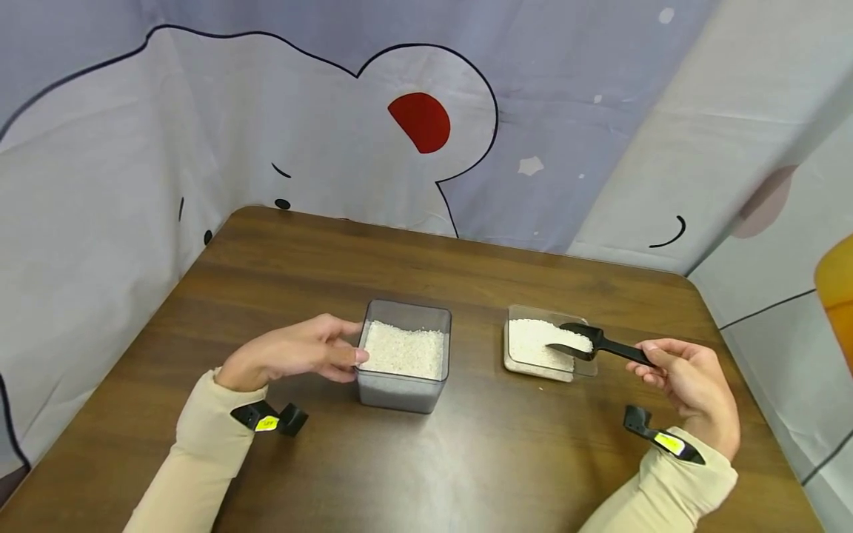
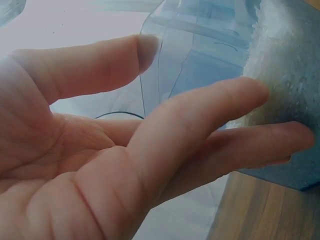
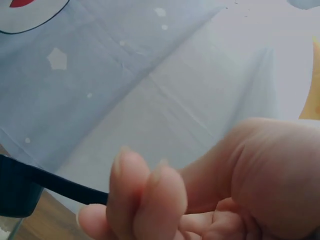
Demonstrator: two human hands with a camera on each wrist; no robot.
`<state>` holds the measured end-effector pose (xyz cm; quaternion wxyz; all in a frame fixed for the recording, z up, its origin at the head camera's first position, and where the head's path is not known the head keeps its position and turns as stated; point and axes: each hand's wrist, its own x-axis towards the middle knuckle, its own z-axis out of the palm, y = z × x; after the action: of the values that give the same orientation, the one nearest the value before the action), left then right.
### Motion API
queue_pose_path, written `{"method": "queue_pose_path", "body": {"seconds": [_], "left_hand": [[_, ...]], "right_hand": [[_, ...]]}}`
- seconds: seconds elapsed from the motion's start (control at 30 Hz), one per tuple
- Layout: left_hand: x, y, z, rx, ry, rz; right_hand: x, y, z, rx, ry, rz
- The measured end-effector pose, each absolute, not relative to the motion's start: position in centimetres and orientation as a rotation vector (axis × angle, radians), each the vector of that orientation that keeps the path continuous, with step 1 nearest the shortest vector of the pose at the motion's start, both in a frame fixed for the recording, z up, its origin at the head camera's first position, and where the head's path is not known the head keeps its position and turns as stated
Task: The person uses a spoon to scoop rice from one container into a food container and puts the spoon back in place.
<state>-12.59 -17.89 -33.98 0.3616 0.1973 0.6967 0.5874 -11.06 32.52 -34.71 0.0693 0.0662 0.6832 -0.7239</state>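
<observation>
A deep, smoky clear container [image 1: 403, 392] holds white rice [image 1: 405, 348]. At its left side is my left hand [image 1: 309, 352]; its thumb is at the rim and its fairly straight fingers [image 2: 200, 107] lie along the outer wall. Farther right stands a shallow clear container [image 1: 533, 370], also with rice in it. My right hand [image 1: 693, 377] pinches the handle of a black scoop [image 1: 623, 351] between thumb and fingers. The scoop's head lies over the right part of the shallow container, with rice in it. In the right wrist view the scoop [image 3: 65, 187] extends left from the fingers.
Both containers stand on a brown wooden table [image 1: 493, 459]. A printed curtain [image 1: 546, 111] hangs behind it and along the sides. A few stray grains lie in front of the shallow container. An orange shape shows at the far right edge.
</observation>
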Motion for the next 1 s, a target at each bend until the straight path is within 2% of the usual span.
{"method": "queue_pose_path", "body": {"seconds": [0.23,0.6,1.0], "left_hand": [[-12.7,-18.1,-34.0,0.491,1.809,1.506],[-12.6,-17.8,-33.8,0.473,1.841,1.498],[-12.6,-17.8,-34.0,0.462,1.815,1.502]], "right_hand": [[-10.8,31.9,-34.1,0.153,2.310,-2.038],[-9.8,30.8,-32.1,0.077,2.814,-1.339],[-9.2,30.2,-31.2,0.038,2.946,-1.189]]}}
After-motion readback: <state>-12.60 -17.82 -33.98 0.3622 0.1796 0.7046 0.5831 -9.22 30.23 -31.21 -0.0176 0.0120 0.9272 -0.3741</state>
